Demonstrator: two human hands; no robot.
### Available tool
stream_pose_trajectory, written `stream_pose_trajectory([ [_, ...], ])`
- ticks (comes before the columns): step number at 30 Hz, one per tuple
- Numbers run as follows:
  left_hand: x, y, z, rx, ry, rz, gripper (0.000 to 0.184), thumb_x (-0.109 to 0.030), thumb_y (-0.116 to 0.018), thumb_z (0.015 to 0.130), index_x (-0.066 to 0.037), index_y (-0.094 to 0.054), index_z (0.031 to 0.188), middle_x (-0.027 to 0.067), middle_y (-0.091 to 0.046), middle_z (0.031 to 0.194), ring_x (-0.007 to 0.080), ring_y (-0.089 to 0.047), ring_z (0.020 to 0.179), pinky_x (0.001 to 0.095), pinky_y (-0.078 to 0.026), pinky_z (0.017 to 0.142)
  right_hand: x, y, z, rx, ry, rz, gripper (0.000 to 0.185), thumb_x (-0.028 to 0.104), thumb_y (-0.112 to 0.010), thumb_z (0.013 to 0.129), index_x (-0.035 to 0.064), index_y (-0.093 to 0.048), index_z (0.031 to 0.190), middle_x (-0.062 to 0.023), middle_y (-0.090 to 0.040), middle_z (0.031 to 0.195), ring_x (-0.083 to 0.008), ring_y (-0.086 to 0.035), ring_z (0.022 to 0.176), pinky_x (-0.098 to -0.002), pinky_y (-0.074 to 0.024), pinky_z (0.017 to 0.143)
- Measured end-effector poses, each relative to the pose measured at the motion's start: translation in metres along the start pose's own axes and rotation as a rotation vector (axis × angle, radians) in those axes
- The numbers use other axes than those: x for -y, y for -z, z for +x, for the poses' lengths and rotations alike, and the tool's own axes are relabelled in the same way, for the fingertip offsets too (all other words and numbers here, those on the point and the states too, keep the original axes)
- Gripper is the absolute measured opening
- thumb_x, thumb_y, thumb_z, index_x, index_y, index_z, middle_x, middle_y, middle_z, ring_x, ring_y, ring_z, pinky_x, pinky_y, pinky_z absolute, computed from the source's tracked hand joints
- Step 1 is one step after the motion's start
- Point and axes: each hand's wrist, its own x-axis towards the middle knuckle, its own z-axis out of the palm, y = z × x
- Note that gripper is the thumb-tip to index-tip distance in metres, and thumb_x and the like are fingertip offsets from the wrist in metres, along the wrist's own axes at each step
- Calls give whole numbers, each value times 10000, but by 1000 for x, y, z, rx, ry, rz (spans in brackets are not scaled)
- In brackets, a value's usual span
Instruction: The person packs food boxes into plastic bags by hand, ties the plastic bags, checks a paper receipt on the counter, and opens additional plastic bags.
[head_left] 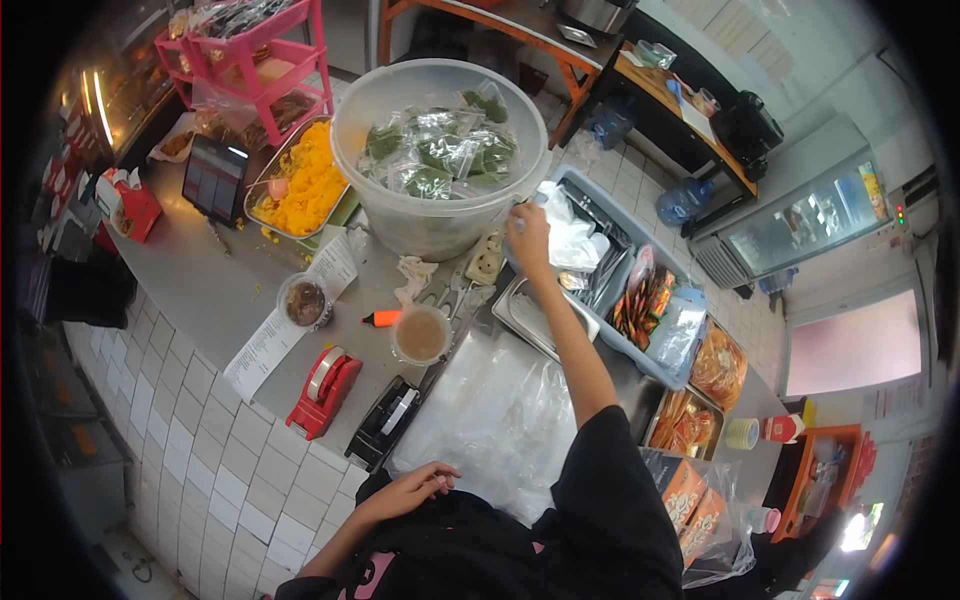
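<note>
My right hand (528,236) reaches to the left end of a blue-grey basket (640,355), beside white plastic items (572,228) and the rim of a big translucent tub (440,225). Its fingers are bent together; whatever they hold is too small to make out. Near my body, my left hand (428,485) rests with loosely curled fingers by the lower left edge of a stack of clear plastic bags (490,410), and nothing shows in it. Under my right forearm is a metal tray (540,318). Green leaves in clear bags (440,150) fill the tub.
A yellow food tray (305,185), a tablet (214,177), a receipt (270,345), two cups (421,334), an orange marker (381,318), a red tape dispenser (325,392) and a black one (385,424) lie to the left. Food trays (684,424) stand right.
</note>
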Motion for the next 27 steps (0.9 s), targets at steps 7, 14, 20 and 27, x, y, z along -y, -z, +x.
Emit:
stream_pose_trajectory([
  [7,-24,11,4,-245,-282,-637,343,-269,-404,924,-64,-436,1198,124,-530,1091,193,-528,1028,331,-441,862,155,97,-71,951,143,469,163,105,-621,714,21,-549,835,-122,-563,894,-265,-546,858,-354,-424,755],
  [14,28,28,10,-477,-290,-360,319,-224,-532,860,-33,-477,1109,72,-541,990,173,-544,882,306,-462,762,111,123,-45,1013,-128,582,170,113,-626,772,31,-642,920,-77,-643,877,-166,-596,806,-268,-465,742],
  [20,-2,13,-24,-469,-278,-563,313,-216,-546,848,-45,-511,1108,20,-536,933,130,-534,813,271,-453,706,-38,77,-26,455,132,-561,107,121,-638,683,71,-663,774,-96,-615,803,-278,-562,819,-393,-468,714],
  [27,34,16,-43,-622,-162,-612,264,-227,-553,856,-74,-529,1070,14,-547,894,124,-541,795,263,-447,684,-71,71,-18,480,115,-483,118,111,-521,753,38,-613,745,-156,-563,746,-326,-535,805,-442,-442,659],
])
